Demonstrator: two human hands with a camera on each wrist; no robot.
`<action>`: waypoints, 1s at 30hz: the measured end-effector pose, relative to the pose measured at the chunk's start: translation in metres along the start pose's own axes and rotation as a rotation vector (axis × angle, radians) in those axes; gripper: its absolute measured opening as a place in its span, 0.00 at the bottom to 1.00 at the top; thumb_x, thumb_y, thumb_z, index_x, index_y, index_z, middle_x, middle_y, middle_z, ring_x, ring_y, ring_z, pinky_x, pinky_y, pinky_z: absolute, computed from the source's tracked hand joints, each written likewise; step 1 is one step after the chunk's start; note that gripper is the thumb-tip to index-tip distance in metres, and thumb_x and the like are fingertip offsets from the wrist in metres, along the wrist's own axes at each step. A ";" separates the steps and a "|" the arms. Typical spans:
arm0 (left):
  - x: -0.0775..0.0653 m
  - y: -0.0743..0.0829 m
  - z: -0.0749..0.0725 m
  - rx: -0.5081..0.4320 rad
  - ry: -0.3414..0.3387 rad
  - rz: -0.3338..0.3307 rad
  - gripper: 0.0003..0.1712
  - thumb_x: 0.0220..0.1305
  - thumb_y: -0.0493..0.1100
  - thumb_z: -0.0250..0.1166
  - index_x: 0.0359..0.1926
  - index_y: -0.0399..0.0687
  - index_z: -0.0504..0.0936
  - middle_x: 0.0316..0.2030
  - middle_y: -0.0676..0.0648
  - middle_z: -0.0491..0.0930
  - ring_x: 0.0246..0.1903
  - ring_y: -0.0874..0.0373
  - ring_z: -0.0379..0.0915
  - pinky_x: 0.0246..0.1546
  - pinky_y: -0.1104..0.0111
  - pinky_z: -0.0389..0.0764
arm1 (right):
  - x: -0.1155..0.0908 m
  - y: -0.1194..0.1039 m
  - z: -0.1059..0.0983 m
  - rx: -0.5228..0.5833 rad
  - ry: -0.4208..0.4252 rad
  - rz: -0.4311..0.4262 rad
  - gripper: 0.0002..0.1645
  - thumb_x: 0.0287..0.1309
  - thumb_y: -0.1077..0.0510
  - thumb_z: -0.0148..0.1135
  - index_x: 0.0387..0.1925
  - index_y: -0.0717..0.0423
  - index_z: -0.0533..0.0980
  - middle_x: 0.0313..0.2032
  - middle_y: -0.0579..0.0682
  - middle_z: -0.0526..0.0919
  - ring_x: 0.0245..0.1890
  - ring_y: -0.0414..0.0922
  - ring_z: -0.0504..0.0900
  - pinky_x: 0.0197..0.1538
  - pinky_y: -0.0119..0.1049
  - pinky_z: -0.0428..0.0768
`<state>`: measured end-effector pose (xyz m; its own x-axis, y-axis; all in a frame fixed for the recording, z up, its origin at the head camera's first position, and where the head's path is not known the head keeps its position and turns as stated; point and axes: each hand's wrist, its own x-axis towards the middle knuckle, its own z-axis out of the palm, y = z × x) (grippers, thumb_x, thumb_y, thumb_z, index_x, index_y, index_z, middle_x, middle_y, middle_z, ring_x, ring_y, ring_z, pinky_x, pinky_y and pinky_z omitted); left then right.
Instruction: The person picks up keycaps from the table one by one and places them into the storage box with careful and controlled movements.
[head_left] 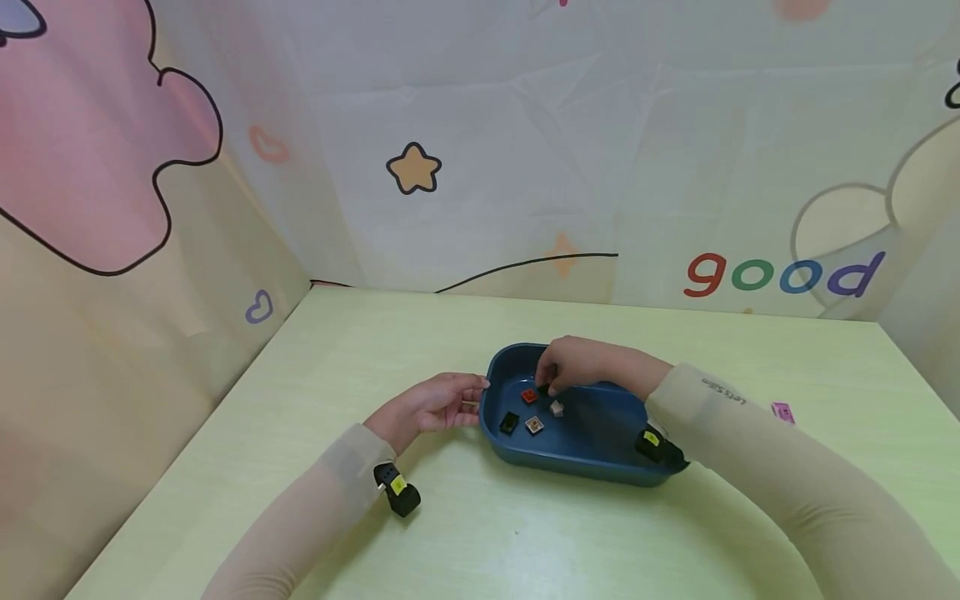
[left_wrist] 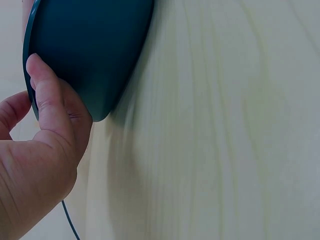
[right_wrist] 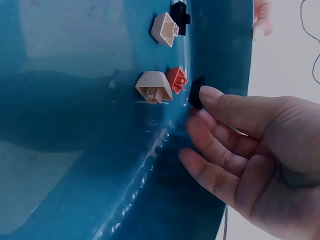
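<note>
A blue tray [head_left: 600, 475] with raised walls sits on the table. My left hand [head_left: 442, 402] holds its left end, thumb at the rim and fingers against the outer wall. Inside the tray, my right hand [head_left: 573, 364] pinches a black keycap [right_wrist: 197, 93] between thumb and fingertips, close to the wall. Near it on the tray floor lie a red keycap [head_left: 529, 396], a white keycap [head_left: 557, 408], a second pale keycap [head_left: 534, 425] and another black keycap [head_left: 509, 423]. In the right wrist view, the pale ones show their stems.
A small pink piece [head_left: 782, 412] lies on the table [head_left: 375, 333] beyond the right forearm. Behind the table hangs a printed curtain [head_left: 495, 167]. A dark cable [left_wrist: 70, 220] shows under the left wrist.
</note>
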<state>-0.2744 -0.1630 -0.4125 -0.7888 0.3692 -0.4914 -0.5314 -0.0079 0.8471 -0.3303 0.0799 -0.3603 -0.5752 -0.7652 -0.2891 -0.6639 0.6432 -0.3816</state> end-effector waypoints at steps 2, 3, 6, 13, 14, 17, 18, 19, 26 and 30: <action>0.000 0.000 0.000 -0.002 -0.002 0.001 0.12 0.78 0.41 0.51 0.37 0.48 0.78 0.27 0.54 0.81 0.25 0.65 0.78 0.28 0.77 0.87 | 0.001 0.002 0.002 0.004 0.001 0.002 0.12 0.64 0.66 0.66 0.48 0.62 0.84 0.45 0.56 0.89 0.42 0.44 0.85 0.50 0.38 0.87; 0.000 0.000 0.000 -0.002 -0.003 0.003 0.12 0.78 0.41 0.51 0.37 0.48 0.79 0.27 0.54 0.81 0.25 0.65 0.78 0.28 0.77 0.87 | 0.002 0.003 0.003 0.001 0.003 -0.002 0.12 0.64 0.66 0.66 0.48 0.62 0.85 0.45 0.56 0.89 0.42 0.44 0.85 0.49 0.38 0.87; 0.000 -0.001 0.000 -0.004 -0.002 0.005 0.12 0.78 0.40 0.51 0.36 0.48 0.79 0.27 0.54 0.81 0.25 0.65 0.78 0.28 0.77 0.87 | 0.003 0.004 0.005 0.006 0.004 -0.001 0.12 0.63 0.66 0.66 0.47 0.62 0.85 0.45 0.57 0.89 0.43 0.44 0.85 0.49 0.38 0.87; 0.000 -0.002 0.000 0.000 0.001 0.005 0.13 0.77 0.40 0.51 0.34 0.49 0.79 0.26 0.54 0.80 0.25 0.65 0.79 0.27 0.77 0.86 | 0.005 0.007 0.009 0.014 0.012 -0.006 0.11 0.62 0.66 0.67 0.46 0.62 0.85 0.44 0.56 0.89 0.42 0.44 0.85 0.47 0.37 0.87; 0.000 -0.002 -0.001 -0.001 0.002 0.005 0.13 0.77 0.40 0.51 0.34 0.49 0.79 0.26 0.54 0.81 0.25 0.65 0.79 0.27 0.77 0.86 | 0.006 0.008 0.009 0.014 0.013 -0.004 0.11 0.62 0.66 0.67 0.46 0.62 0.85 0.44 0.56 0.89 0.42 0.44 0.85 0.47 0.37 0.87; 0.000 -0.001 -0.001 -0.004 0.001 0.006 0.13 0.77 0.40 0.51 0.34 0.49 0.79 0.26 0.54 0.81 0.25 0.65 0.79 0.27 0.77 0.86 | 0.007 0.010 0.011 0.009 0.015 -0.005 0.11 0.62 0.66 0.67 0.46 0.62 0.85 0.44 0.56 0.89 0.42 0.44 0.85 0.47 0.37 0.87; 0.000 -0.001 -0.001 -0.003 0.001 0.007 0.13 0.77 0.40 0.51 0.34 0.49 0.79 0.26 0.54 0.81 0.25 0.65 0.79 0.27 0.78 0.86 | 0.007 0.010 0.011 0.006 0.015 0.000 0.11 0.62 0.66 0.66 0.46 0.62 0.85 0.44 0.56 0.89 0.42 0.44 0.85 0.48 0.37 0.87; 0.001 -0.002 -0.001 -0.004 0.000 0.008 0.13 0.77 0.40 0.51 0.34 0.49 0.79 0.26 0.54 0.81 0.25 0.65 0.79 0.28 0.78 0.86 | 0.007 0.009 0.012 0.005 0.013 0.001 0.11 0.62 0.66 0.66 0.47 0.62 0.85 0.44 0.56 0.89 0.43 0.45 0.85 0.48 0.37 0.87; 0.001 -0.003 0.000 0.002 -0.001 0.012 0.13 0.78 0.40 0.51 0.35 0.49 0.79 0.26 0.55 0.81 0.26 0.65 0.79 0.28 0.78 0.86 | 0.006 0.007 0.015 0.020 -0.008 0.021 0.12 0.63 0.66 0.65 0.48 0.62 0.84 0.46 0.57 0.88 0.42 0.44 0.84 0.49 0.38 0.86; 0.001 -0.003 0.000 0.004 0.001 0.016 0.12 0.77 0.40 0.51 0.36 0.48 0.79 0.26 0.55 0.81 0.25 0.65 0.79 0.28 0.78 0.86 | 0.006 0.009 0.016 0.013 0.001 0.019 0.12 0.63 0.67 0.65 0.48 0.62 0.84 0.46 0.57 0.88 0.42 0.44 0.84 0.50 0.39 0.86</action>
<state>-0.2735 -0.1630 -0.4154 -0.7974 0.3681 -0.4782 -0.5175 -0.0096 0.8556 -0.3318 0.0802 -0.3796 -0.5878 -0.7531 -0.2957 -0.6466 0.6569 -0.3878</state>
